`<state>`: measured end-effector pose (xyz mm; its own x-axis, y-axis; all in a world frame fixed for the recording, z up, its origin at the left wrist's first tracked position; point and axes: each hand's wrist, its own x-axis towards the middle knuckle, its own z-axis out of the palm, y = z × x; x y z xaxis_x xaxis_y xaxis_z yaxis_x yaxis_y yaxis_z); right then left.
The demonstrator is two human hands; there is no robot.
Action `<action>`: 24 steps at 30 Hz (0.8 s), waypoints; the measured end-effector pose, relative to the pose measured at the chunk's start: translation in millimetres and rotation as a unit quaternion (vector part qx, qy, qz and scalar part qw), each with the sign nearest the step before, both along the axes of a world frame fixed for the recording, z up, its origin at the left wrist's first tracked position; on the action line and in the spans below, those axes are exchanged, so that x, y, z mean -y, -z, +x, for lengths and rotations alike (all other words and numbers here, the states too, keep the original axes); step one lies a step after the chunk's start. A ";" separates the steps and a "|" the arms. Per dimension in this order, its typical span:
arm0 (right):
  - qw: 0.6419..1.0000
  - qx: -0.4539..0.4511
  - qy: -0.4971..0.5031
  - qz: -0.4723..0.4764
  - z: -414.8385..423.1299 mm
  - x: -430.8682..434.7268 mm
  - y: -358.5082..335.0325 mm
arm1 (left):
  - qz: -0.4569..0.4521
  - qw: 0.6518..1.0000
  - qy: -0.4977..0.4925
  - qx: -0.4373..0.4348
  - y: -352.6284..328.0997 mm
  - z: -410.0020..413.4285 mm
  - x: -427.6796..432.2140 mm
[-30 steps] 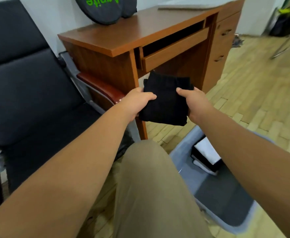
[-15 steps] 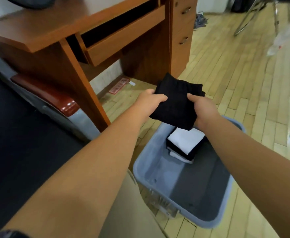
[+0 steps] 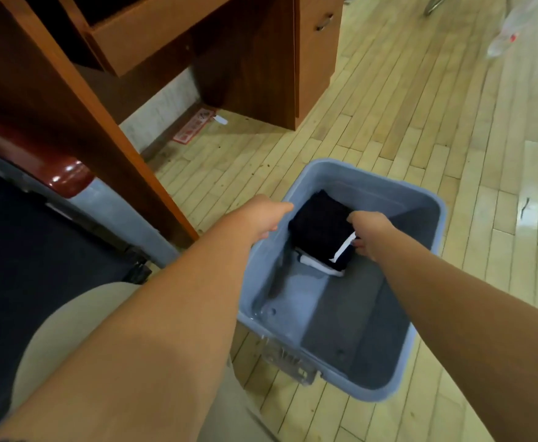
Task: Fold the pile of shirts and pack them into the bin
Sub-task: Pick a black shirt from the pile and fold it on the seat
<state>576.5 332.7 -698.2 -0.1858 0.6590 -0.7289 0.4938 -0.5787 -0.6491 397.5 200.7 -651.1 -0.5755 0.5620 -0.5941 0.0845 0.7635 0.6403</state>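
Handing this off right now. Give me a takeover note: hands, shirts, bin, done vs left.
Left hand: over the bin's left rim, fingers loosely curled, nothing seen in them.
Right hand: grip pinches the black shirt's right edge.
Black shirt: folded, lying on the stack with a white shirt, in the bin's far corner.
Done: this shirt is packed.
Left: let go with the right grip; the unfolded pile is out of view.

text: none legible | red sticker (image 3: 193, 126) on floor under desk: print too blurred to read
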 end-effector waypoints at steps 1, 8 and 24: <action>1.000 0.000 -0.005 0.001 -2.6 -0.1 2.2 | 0.009 1.000 0.003 0.003 -1.1 2.1 -1.1; 1.000 -0.024 -0.007 -0.001 -32.5 12.2 -12.7 | 0.017 1.000 0.017 0.003 -11.7 4.7 8.7; 0.986 -0.099 -0.119 0.061 -108.9 121.7 -113.8 | 0.057 0.998 -0.020 0.012 -100.9 -34.4 121.5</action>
<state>467.7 210.9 -584.4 -0.4770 0.6599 -0.5806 0.4620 -0.3737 -0.8043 363.1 79.3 -550.2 -0.5846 0.6040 -0.5416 0.0389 0.6877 0.7249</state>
